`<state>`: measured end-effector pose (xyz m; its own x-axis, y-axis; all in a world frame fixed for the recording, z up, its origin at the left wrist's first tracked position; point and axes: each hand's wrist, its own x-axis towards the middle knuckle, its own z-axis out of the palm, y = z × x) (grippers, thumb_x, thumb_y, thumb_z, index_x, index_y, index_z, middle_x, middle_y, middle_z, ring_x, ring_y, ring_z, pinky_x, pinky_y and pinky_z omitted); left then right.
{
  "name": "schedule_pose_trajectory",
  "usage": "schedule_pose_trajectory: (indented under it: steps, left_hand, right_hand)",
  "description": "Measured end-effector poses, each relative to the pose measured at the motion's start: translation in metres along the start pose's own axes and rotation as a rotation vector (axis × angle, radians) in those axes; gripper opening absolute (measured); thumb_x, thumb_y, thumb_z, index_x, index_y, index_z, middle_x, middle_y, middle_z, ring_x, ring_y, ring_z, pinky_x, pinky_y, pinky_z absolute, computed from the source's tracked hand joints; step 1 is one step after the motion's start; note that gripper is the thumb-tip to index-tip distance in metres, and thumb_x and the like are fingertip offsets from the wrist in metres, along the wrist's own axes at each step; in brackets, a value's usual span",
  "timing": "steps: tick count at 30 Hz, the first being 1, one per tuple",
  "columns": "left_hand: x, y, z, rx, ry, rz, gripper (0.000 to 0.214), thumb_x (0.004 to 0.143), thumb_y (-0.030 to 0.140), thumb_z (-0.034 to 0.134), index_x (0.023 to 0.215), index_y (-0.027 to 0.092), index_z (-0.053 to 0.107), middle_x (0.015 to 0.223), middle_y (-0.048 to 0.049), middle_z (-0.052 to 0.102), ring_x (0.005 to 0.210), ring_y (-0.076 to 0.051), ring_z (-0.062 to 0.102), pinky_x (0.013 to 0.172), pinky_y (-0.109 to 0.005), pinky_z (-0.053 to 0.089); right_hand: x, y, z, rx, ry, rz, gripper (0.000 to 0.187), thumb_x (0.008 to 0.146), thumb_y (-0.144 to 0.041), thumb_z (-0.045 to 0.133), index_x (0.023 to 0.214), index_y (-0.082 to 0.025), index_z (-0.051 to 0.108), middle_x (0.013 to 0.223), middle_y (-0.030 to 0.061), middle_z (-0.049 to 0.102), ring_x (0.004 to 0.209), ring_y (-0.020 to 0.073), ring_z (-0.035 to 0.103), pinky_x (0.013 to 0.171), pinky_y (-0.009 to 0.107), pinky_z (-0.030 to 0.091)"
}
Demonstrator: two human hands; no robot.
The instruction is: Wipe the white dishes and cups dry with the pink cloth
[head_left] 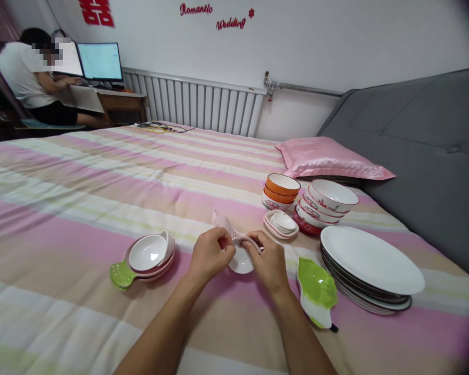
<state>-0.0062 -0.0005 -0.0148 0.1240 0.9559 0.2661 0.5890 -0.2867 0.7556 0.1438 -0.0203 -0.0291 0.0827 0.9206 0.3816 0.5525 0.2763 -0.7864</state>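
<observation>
Pale pink and glossy white, in the head view: holding a small pink-and-white piece of tableware (241, 263), exact form hidden by the fingers, to the left of the green leaf-shaped dish (317, 284), pinched between thumb and fingers of the right hand (268, 260) and met opposite by the curled left hand (211, 252), cannot tell whether pinching too. Probably light, stiff, slick and easily chipped if ceramic; best taken by the thin pink edge, with thumb opposing fingertips.
</observation>
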Motion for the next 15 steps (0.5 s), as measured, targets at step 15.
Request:
schedule_pose_trajectory:
  steps: [15]
  left_hand:
    - [-0.0002,0.0005,0.0008,-0.011,0.048,0.232,0.013,0.079,0.025,0.059,0.087,0.021,0.069,0.083,-0.0022,0.07,0.08,-0.017,0.061,0.074,-0.029,0.045]
  right_hand:
    - [-0.0021,-0.0026,0.0025,0.004,0.014,-0.03,0.01,0.082,-0.03,0.056,0.086,-0.023,0.061,0.079,0.0,0.069,0.07,0.0165,0.062,0.065,0.024,0.043]
